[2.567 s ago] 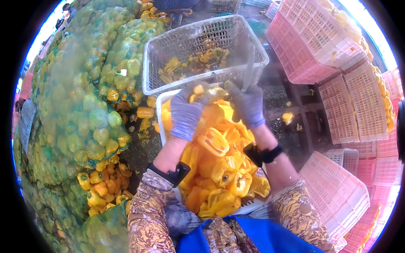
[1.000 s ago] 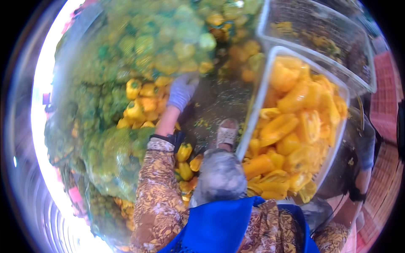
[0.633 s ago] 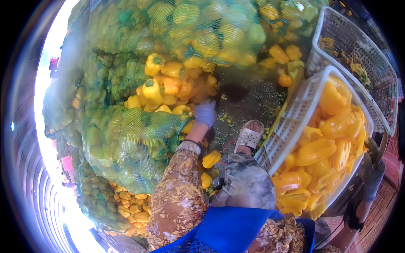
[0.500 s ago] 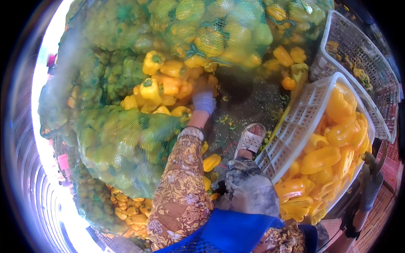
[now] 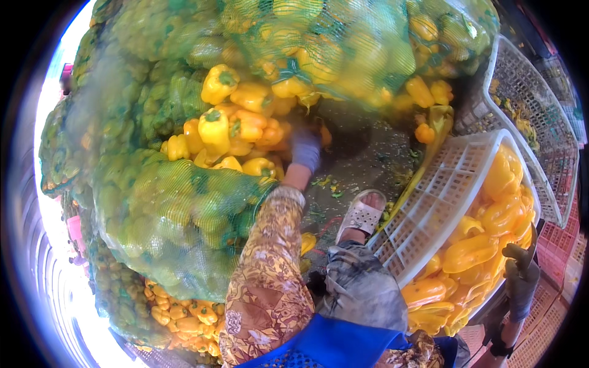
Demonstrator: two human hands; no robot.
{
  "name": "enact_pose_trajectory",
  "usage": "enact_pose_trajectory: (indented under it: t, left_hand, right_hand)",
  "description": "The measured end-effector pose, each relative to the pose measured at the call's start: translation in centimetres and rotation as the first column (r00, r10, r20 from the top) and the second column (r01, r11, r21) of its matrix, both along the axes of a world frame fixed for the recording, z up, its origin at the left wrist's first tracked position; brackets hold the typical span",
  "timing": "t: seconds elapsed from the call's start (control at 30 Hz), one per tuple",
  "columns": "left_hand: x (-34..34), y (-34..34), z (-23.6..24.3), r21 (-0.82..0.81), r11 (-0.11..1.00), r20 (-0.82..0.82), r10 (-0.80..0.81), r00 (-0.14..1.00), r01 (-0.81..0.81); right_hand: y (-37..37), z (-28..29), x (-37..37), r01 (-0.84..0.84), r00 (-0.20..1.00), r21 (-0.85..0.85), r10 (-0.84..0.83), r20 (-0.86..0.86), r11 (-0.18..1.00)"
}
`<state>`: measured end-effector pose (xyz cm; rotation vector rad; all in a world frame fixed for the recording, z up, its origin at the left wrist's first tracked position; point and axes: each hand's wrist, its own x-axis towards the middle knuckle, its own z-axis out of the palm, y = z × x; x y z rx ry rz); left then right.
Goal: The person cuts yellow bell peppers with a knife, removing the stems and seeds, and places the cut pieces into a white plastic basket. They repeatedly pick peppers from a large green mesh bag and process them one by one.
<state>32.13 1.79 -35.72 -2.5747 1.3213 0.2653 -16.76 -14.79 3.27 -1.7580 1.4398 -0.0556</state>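
My left hand (image 5: 305, 151), in a pale purple glove, reaches down to the right edge of a heap of yellow bell peppers (image 5: 213, 131). Its fingers are blurred and dark, so their grip is hidden. The heap spills from the mouth of a green mesh sack (image 5: 165, 202). At the far right, my right hand (image 5: 521, 279) wears a grey glove and is held beside a white plastic crate (image 5: 423, 214). Its fingers are curled around a thin blade-like tool (image 5: 533, 238), only partly seen. Glossy yellow peppers (image 5: 469, 253) fill that crate.
More full mesh sacks (image 5: 343, 49) are stacked behind and to the left. Another white crate (image 5: 537, 116), with scraps inside, stands at the back right. My foot in a pale clog (image 5: 362, 214) is on the dark floor (image 5: 343, 162), among pepper bits. Red crates (image 5: 555, 251) stand at right.
The view has shifted slightly. My left hand stays at the heap's right edge, its fingers blurred. My right hand has come closer to the crate of peppers.
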Motion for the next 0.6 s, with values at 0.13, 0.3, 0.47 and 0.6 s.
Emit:
enact_pose_trajectory:
  t: [0.13, 0.3, 0.47, 0.6]
  left_hand:
    - [-7.2, 1.8, 3.0, 0.041, 0.976, 0.063, -0.217, 0.974, 0.215]
    - [-9.2, 5.1, 4.8, -0.137, 0.938, -0.017, -0.324, 0.946, 0.319]
    - [-11.3, 6.5, 6.5, -0.085, 0.929, -0.359, -0.366, 0.858, 0.360]
    - [-11.9, 7.9, 6.3, -0.324, 0.944, -0.361, -0.186, 0.914, 0.065]
  right_hand:
    - [1.0, 0.1, 1.0, -0.031, 0.999, -0.039, 0.032, 0.020, 0.999]
    - [0.9, 0.1, 1.6, -0.024, 0.996, -0.074, 0.017, -0.090, 0.997]
    - [1.1, 0.1, 1.0, 0.016, 0.998, -0.075, -0.020, -0.054, 0.997]
    - [1.0, -0.2, 0.1, 0.008, 1.000, -0.094, -0.007, 0.012, 0.996]
